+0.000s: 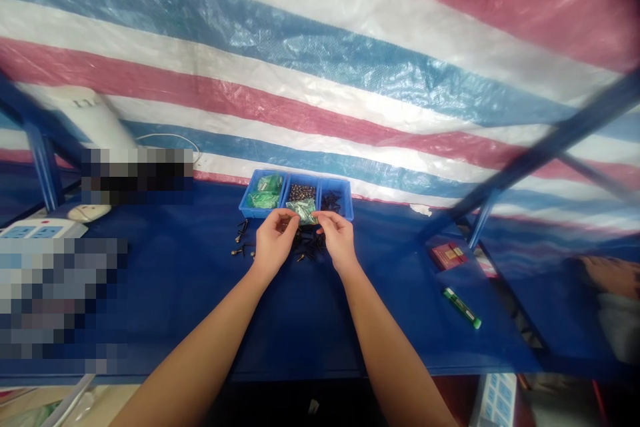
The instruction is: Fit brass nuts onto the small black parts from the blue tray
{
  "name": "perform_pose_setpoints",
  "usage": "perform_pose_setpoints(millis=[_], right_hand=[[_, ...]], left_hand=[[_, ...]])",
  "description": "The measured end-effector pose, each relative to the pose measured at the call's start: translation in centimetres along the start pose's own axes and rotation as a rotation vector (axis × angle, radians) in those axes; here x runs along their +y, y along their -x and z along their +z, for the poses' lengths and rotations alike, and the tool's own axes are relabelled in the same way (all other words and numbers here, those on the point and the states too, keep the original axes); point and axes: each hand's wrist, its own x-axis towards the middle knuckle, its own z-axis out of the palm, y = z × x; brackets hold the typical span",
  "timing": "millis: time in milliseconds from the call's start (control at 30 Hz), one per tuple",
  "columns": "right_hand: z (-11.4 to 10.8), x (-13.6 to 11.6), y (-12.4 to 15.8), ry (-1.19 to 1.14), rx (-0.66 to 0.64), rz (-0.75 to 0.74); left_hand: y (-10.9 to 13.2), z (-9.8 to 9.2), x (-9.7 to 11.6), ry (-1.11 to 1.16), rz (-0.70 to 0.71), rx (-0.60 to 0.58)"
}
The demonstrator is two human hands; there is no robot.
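Between my two hands is a small clear greenish plastic bag point(304, 211), pinched at its left side by my left hand point(275, 235) and at its right side by my right hand point(337, 235). What the bag contains is too small to make out. Just behind it stands a blue three-compartment bin point(245, 211). Green plastic bags point(266, 192) lie in its left compartment, small brass-coloured parts point(303, 191) fill the middle one, and black screw-like parts point(331, 201) lie in the right one. Loose dark screw-like pieces point(242, 231) are scattered on the table around my hands.
The blue table point(400, 307) carries a red box point(449, 256) and a green tube-like packet point(463, 308) at the right. A white power strip point(43, 229) and a white cylinder point(93, 113) are at the left. Blue metal posts point(484, 217) frame the table; a striped sheet point(320, 67) hangs behind.
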Motion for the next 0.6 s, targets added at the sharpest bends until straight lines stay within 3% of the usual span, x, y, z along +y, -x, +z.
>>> perform_pose_setpoints(millis=[133,267,433,600], right_hand=[[0.0,0.5,-0.1,0.011,-0.035,0.005],[-0.1,0.9,-0.2,0.054,-0.032,0.031],[0.1,0.9,-0.1,0.000,-0.074,0.065],[0.2,0.7,0.1,0.018,-0.098,0.066]], left_hand=[[-0.7,-0.6,0.1,-0.080,0.071,0.107],[-2.3,-3.0,0.5,-0.254,0.142,0.279],[-4.4,-5.6,-0.5,-0.520,0.084,0.311],[-4.6,-5.5,-1.1,-0.718,0.095,0.341]])
